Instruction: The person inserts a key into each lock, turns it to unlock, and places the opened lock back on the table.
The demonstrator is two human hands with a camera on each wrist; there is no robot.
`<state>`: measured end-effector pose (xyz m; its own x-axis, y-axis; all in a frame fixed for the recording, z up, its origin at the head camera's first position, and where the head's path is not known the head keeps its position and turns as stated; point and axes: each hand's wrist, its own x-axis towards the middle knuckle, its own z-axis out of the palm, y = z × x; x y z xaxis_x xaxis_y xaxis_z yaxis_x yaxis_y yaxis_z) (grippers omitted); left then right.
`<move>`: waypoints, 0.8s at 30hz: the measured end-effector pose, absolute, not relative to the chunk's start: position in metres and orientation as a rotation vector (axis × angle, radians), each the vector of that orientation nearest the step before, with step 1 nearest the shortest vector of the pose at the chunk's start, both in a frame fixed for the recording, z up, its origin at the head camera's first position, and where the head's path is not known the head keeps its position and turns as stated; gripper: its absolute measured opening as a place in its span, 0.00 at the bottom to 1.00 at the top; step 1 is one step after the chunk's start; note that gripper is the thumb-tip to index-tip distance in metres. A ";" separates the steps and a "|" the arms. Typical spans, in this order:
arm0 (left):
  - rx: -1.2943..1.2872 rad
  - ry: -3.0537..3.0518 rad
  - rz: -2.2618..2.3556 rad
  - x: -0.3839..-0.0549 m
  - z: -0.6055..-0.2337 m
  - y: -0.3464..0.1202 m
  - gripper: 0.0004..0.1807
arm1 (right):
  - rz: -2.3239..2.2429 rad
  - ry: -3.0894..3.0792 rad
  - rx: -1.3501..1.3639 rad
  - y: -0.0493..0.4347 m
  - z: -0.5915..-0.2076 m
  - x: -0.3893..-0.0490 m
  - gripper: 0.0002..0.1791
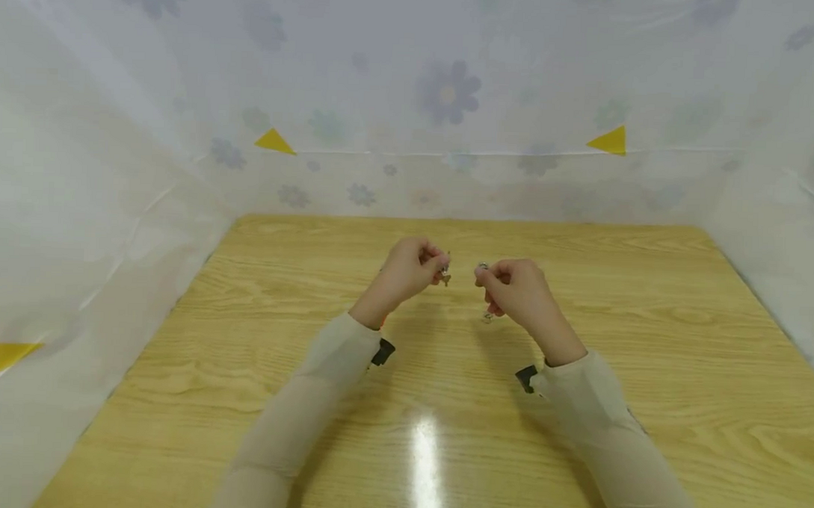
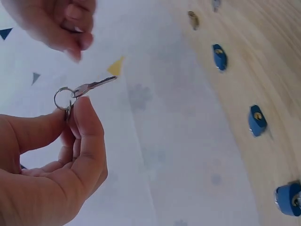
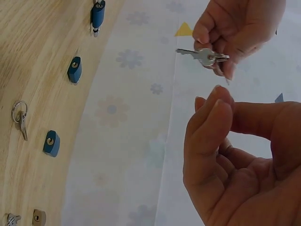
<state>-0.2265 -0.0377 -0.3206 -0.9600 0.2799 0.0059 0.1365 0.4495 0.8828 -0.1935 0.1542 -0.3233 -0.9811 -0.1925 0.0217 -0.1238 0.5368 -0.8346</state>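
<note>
My left hand (image 1: 413, 271) pinches a metal key ring (image 2: 61, 98) between thumb and fingertips. A silver key (image 2: 96, 85) hangs from that ring and sticks out past the fingers. Across a small gap, my right hand (image 1: 516, 291) has its fingers curled and its thumb close to the fingertips. The right wrist view shows nothing between its fingertips (image 3: 218, 101). In the head view a small shiny metal piece (image 1: 483, 266) appears at those fingertips, and another (image 1: 488, 317) below the hand; whether either is held is unclear.
Wrist views show blue padlocks (image 2: 257, 120) in a row on the wooden table (image 1: 275, 354), beside a brass-coloured padlock (image 3: 39, 217). A ring with a key (image 3: 21, 120) and another bunch of keys (image 3: 11, 219) lie near them. Floral sheeting (image 1: 446, 98) encloses the table's back and sides.
</note>
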 end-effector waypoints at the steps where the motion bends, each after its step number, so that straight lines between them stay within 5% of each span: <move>1: 0.376 2.553 1.572 -0.224 -0.319 -0.037 0.09 | -1.453 2.690 -0.277 0.154 -0.324 -0.193 0.17; 17: 0.487 2.587 1.962 -0.197 -0.311 -0.031 0.06 | -1.502 2.709 -0.291 0.155 -0.324 -0.194 0.17; 24: 0.493 2.631 2.006 -0.199 -0.312 -0.028 0.08 | -1.913 2.705 -0.600 0.150 -0.326 -0.195 0.17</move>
